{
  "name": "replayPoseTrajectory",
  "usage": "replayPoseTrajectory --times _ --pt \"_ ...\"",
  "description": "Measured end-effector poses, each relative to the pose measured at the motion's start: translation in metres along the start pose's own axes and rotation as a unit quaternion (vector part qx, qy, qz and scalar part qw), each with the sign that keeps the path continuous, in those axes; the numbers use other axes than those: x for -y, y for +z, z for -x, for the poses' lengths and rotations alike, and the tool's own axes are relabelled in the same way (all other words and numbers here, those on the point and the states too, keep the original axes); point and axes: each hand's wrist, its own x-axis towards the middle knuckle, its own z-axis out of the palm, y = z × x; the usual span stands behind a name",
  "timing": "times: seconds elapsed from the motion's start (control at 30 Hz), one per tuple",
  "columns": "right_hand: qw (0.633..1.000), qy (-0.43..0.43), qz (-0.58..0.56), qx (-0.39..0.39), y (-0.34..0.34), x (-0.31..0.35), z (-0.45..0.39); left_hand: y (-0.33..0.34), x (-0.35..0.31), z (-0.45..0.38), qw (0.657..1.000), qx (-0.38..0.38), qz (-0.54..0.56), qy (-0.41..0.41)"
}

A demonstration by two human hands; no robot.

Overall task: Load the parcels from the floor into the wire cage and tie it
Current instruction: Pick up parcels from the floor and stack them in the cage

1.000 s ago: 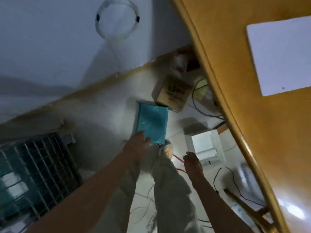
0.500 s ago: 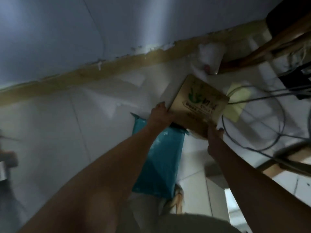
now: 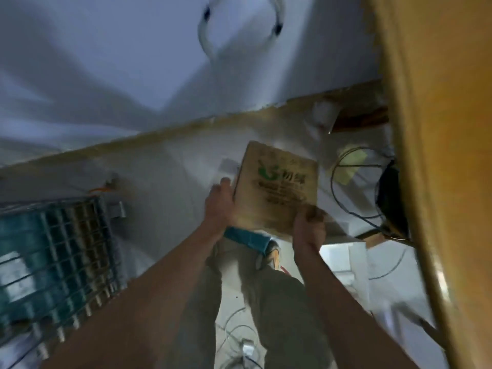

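i have the cardboard box (image 3: 277, 187) at frame centre, my left hand (image 3: 219, 206) grasping its left edge, my right hand (image 3: 310, 227) clamped on its lower right corner. a teal parcel (image 3: 246, 238) peeks out just below it. the wire cage (image 3: 56, 251) sits at the left edge.

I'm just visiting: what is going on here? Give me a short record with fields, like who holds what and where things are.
held item: cardboard box with a green logo
left hand: grips the box's left edge
right hand: grips the box's near right corner
under the box: teal parcel, only partly visible
wire cage: to the person's left, teal parcels already inside
floor nearby: loose cables to the right
image quality: motion blurred
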Motion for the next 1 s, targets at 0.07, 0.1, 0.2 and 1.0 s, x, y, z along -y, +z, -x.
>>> replayPoseTrajectory --times 0.07,0.1,0.2,1.0 --pt "0.995 -0.051 0.066 0.061 -0.047 0.024 0.068 -0.062 -0.004 0.062 0.997 -0.033 0.025 -0.068" --pt "0.99 -0.081 0.075 0.093 -0.066 0.035 0.099 -0.09 0.0 0.089 0.996 -0.036 0.023 -0.077" --pt "0.964 -0.164 0.049 0.201 -0.115 0.057 0.183 -0.147 0.003 0.179 0.997 -0.041 0.019 -0.065" --pt "0.557 -0.551 0.312 0.538 -0.094 0.046 0.583 -0.334 0.269 0.639 0.769 -0.469 0.433 0.026"
